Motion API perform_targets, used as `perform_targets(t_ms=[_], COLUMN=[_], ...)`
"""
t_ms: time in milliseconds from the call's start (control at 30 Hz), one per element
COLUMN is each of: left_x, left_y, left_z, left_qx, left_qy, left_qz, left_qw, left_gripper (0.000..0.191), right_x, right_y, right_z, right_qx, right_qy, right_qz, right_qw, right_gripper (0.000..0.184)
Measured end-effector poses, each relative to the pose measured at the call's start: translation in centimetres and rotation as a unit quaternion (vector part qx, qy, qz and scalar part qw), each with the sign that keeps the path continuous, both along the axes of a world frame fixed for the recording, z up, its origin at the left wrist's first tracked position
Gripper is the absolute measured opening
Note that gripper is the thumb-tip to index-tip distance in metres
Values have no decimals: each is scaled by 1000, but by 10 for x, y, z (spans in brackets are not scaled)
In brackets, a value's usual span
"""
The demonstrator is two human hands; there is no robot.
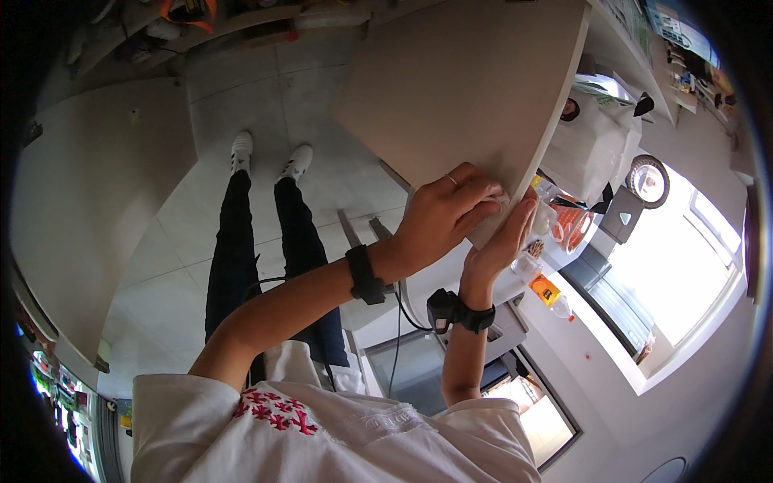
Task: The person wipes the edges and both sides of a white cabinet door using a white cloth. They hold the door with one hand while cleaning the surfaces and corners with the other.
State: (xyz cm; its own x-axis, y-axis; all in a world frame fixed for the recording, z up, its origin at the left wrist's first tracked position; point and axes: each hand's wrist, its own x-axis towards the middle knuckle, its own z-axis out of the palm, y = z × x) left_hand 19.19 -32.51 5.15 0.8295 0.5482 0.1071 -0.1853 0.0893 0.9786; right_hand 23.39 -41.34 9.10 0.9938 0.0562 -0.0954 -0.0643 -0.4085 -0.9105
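Note:
My left hand (453, 211), with a ring on one finger, has its fingertips bent together on a small pale crumpled piece (499, 199), perhaps tissue or cloth. It touches the face of a large flat beige panel (459, 84) near its corner. My right hand (501, 238) lies along the pale edge of that panel, its fingers pointing up beside the edge. The side of the panel behind these fingers is hidden, and whether they grip it is unclear. Both wrists wear black straps, and the right one carries a small black device (442, 311) with a cable.
Beyond the panel's edge are a white bag (586, 145), a red-and-clear package (570, 223), a plastic bottle with an orange label (545, 290) and a grey box (625, 214). Metal legs (350, 229) stand below the panel. Another beige panel (102, 199) stands at left; cables hang near my body.

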Motion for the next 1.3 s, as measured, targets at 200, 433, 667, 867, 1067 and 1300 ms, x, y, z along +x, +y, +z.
perform_targets(t_ms=[200,433,667,867,1067,1300], left_x=[33,7,26,21,18,31], left_y=[22,10,27,21,23,33], left_z=[-7,-1,-4,-5,-1,-2], left_qx=[45,70,153,161,201,205], left_qy=[30,47,38,41,46,49], left_qz=[7,-7,5,8,-3,1], left_qw=[999,996,987,986,979,977], left_gripper=[9,11,14,14,14,14], right_x=[0,0,-3,-3,-1,-1], right_y=[3,3,8,6,8,-6], right_z=[3,3,6,5,5,2], right_qx=[20,27,32,12,6,-7], right_qy=[19,16,28,20,6,18], right_qz=[-14,-8,-21,-8,-16,7], right_qw=[1000,999,999,1000,1000,1000], right_gripper=[42,40,39,40,41,44])
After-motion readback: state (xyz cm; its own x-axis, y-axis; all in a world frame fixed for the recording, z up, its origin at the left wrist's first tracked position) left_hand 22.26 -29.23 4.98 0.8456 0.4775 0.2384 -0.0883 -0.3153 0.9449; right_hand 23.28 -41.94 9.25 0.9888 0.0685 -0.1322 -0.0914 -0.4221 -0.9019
